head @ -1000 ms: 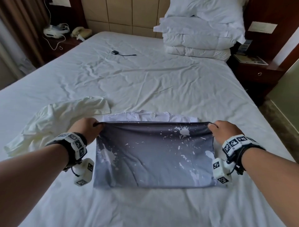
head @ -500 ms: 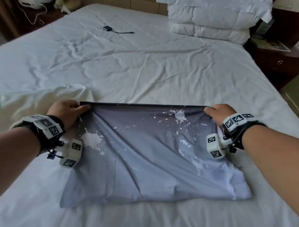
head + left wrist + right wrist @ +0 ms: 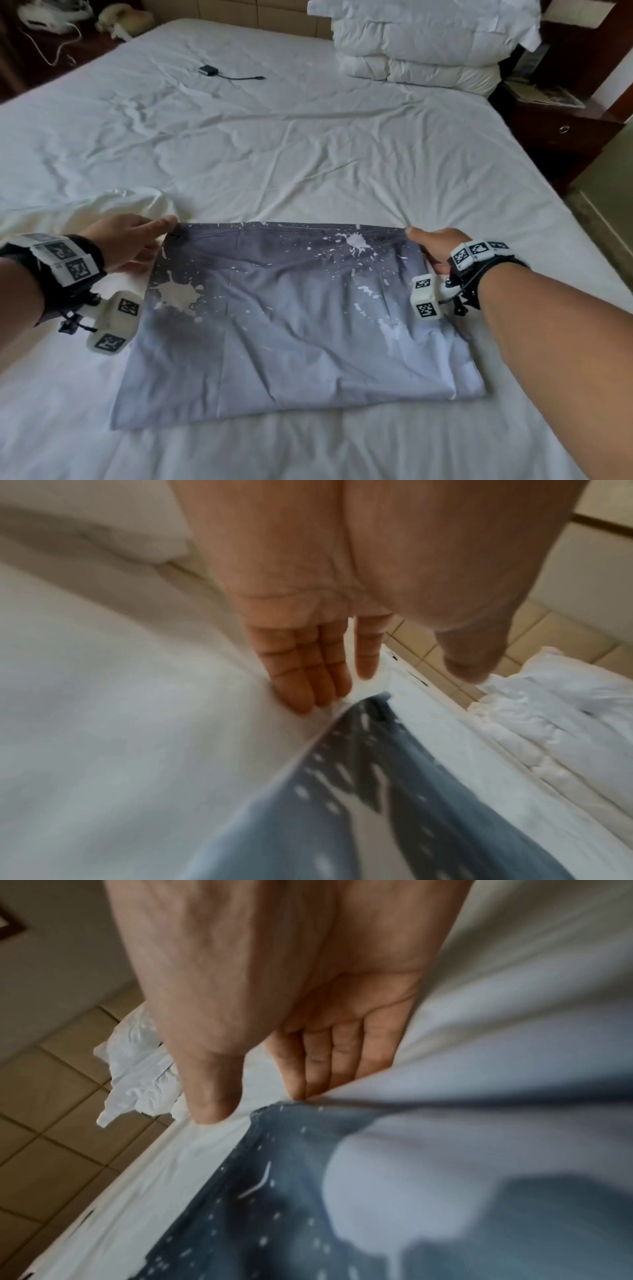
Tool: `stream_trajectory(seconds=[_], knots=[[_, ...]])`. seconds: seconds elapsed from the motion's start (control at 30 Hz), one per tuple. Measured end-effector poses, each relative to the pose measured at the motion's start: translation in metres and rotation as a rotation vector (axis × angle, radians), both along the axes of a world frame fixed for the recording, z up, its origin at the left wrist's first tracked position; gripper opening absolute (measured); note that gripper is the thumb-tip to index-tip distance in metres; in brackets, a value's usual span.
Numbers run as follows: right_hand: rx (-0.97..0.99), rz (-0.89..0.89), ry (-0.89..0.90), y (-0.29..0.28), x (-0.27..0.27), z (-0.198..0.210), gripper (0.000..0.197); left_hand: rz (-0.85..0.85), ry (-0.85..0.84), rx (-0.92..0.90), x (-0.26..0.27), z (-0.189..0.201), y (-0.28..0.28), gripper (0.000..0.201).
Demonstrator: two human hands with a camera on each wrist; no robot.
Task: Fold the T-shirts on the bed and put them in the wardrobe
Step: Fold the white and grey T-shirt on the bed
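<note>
A grey cotton T-shirt with white paint-splatter print [image 3: 291, 318], folded into a wide rectangle, lies flat on the near part of the white-sheeted bed [image 3: 308, 154], its far edge dark and its near edge fading pale. The left hand [image 3: 130, 240] rests at the shirt's far left corner with fingers [image 3: 301, 680] straight and relaxed, tips on the sheet just beside the cloth and thumb lifted clear, gripping nothing. The right hand [image 3: 435, 246] sits at the far right corner; its fingers [image 3: 339, 1058] are stretched out and slip under the raised fabric edge, thumb free above it, so whether they touch the shirt from beneath cannot be told. Both wrists carry black straps with white marker cubes that cover part of the shirt's side edges. Just beyond the left hand lies a crumpled cream garment [image 3: 113, 209], cut off by that arm and the frame edge. Farther up the creased sheet rests a small black device with a short cable [image 3: 209, 71]. At the head of the bed stands a stack of white pillows and folded duvet [image 3: 421, 44]. A dark wooden nightstand [image 3: 561, 133] is to the right, the things on it blurred. At the far left a cream telephone [image 3: 123, 20] and white cords show, partly cropped.
</note>
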State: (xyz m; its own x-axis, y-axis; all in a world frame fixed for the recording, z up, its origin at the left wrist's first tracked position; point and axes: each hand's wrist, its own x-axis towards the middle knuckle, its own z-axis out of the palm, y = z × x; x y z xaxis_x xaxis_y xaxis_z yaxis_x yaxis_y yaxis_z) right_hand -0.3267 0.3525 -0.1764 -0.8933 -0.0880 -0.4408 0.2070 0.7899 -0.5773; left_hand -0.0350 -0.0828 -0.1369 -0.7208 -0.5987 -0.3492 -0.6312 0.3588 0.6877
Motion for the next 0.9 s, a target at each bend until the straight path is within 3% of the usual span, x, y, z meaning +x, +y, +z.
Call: stream_trajectory(seconds=[0.1,0.13,0.23,0.37,0.47,0.53,0.67,0.7,0.77,0.83,0.9], knots=[[-0.158,-0.024,-0.117,0.023,-0.013,-0.03,0.114,-0.011,0.062,-0.27,0.0,0.024,0.027,0.033],[-0.209,-0.029,-0.14,0.028,-0.012,-0.036,0.115,-0.043,0.074,-0.321,-0.002,0.03,0.042,0.025],[-0.299,-0.028,-0.158,0.033,0.01,-0.038,0.099,-0.146,0.126,-0.196,-0.012,0.043,0.104,0.013],[-0.374,-0.013,-0.153,0.045,0.004,-0.064,0.112,-0.377,0.1,-0.036,-0.027,0.036,0.207,0.013],[-0.427,-0.066,-0.143,0.036,0.034,-0.022,0.087,-0.567,0.041,0.075,-0.03,0.016,0.286,0.009],[-0.473,-0.053,-0.169,0.032,0.047,-0.002,0.063,-0.713,0.023,0.02,-0.029,0.003,0.329,0.008],[-0.472,-0.022,-0.273,0.028,0.051,0.016,0.066,-0.854,0.045,-0.095,-0.033,-0.014,0.389,0.02],[-0.456,-0.013,-0.292,0.027,0.049,0.016,0.075,-0.861,0.052,-0.121,-0.036,-0.019,0.397,0.022],[-0.372,0.033,-0.254,0.024,0.041,0.012,0.09,-0.873,0.05,-0.172,-0.041,-0.027,0.407,0.027],[-0.366,0.071,-0.201,0.019,0.029,0.006,0.076,-0.897,0.059,-0.23,-0.048,-0.033,0.41,0.032],[-0.271,0.088,-0.139,0.015,0.019,0.005,0.086,-0.93,0.082,-0.288,-0.055,-0.037,0.414,0.029]])
